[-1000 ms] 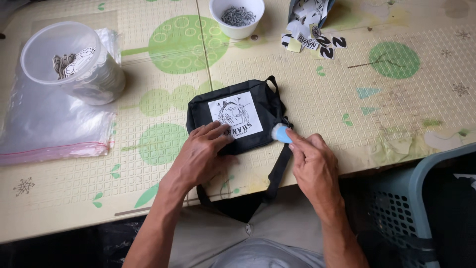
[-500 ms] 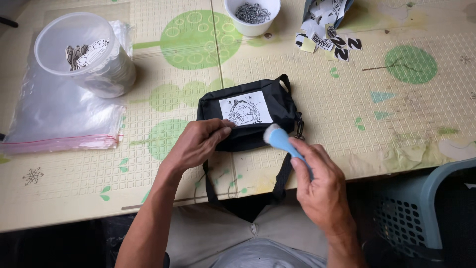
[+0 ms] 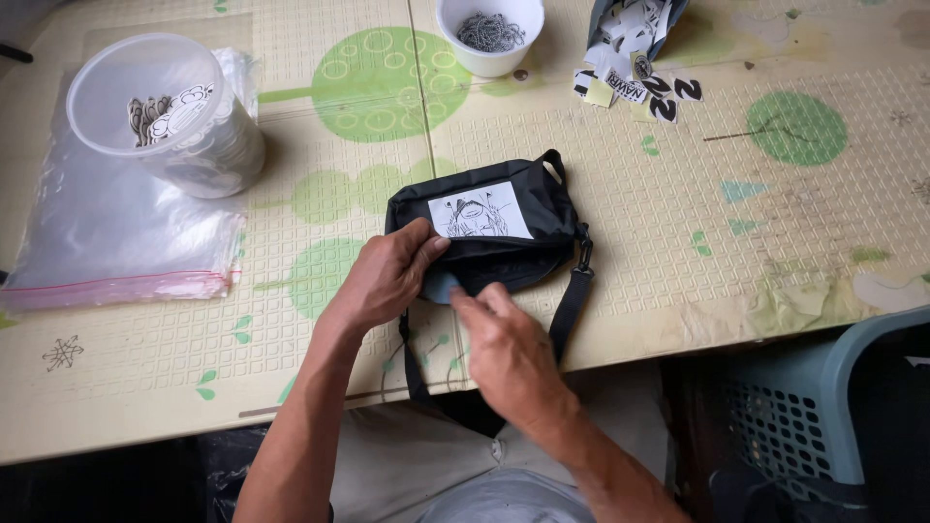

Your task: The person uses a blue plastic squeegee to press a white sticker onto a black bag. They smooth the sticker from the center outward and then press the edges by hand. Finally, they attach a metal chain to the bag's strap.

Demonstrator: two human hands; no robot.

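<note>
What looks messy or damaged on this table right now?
Stickers have spilled loose out of a tipped packet at the far edge. The mat is worn and peeling near the front right edge. The pouch under both hands looks intact, its strap hanging off the table.

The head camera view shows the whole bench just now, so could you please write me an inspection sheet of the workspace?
Surface: cream embossed table mat with green circle prints, worn at the near right edge.
Job's things: black pouch bag lying flat with a white picture patch on top, its strap hanging over the table edge; a light blue piece shows at its opening.
Clutter: clear tub of printed cut-outs, flat clear plastic bags, white cup of small metal chains, loose stickers.
Grippers: left hand grips the pouch's front edge; right hand has fingertips at the opening.
Cables: nothing seen.
Surroundings: blue-grey plastic basket at right.
</note>
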